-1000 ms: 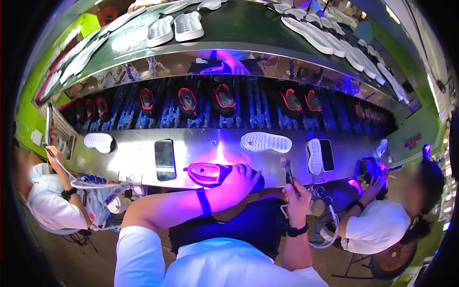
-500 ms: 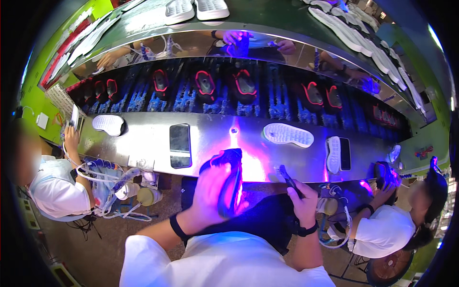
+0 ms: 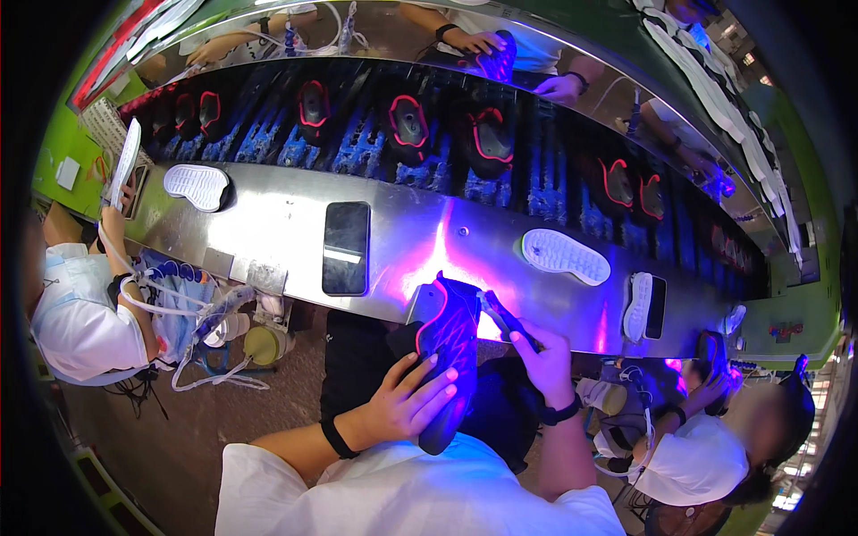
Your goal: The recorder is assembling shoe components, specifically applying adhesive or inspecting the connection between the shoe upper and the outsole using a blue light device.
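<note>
Lower centre, I have the left hand (image 3: pixel 398 411), fingers (image 3: pixel 438 397) grasping a dark shoe (image 3: pixel 454 335). Right hand (image 3: pixel 547 364) grips a brush (image 3: pixel 509 322) beside it.

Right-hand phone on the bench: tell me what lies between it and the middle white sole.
In the head view, another white sole lies between the right-hand phone and the middle white sole, nearer the phone.
</note>
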Demonstrator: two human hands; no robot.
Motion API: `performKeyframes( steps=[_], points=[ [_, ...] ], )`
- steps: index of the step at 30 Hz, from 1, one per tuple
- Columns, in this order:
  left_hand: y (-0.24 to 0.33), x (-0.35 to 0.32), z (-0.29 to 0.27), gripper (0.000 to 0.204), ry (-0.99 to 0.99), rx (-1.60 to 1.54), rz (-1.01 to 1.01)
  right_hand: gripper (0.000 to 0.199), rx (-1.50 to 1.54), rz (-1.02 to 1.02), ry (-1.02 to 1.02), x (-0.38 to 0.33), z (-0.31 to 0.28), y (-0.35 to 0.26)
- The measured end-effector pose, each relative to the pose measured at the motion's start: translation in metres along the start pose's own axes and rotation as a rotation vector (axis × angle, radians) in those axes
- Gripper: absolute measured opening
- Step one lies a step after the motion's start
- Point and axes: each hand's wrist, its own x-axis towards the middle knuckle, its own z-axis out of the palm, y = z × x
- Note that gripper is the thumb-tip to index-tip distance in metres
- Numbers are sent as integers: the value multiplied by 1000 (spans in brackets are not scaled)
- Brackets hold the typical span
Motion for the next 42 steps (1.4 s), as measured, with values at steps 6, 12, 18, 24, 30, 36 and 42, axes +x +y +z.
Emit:
performKeyframes(
  steps=[6,12,18,24,30,36,42],
  points=[
    [-1,5,-2,49,-54,-31,73,29,6,145,-50,-32,-5,2],
    [-2,-2,10,51,-36,-5,66,31,115,149,-62,-54,1,-11],
    [0,2,10,47,-56,-13,70,30,-33,77,-159,-55,-26,-10],
    [6,6,13,48,-63,31,85,31,3,112,-10,-41,-17,-13],
    [11,12,13,51,-85,-8,63,32,84,104,-125,-78,-29,10],
    [20,25,8,46,-100,36,47,35,113,102,-129,-65,-35,-5],
    [35,47,9,48,-94,50,6,36,230,137,-189,-85,-54,-7]
  ],
)
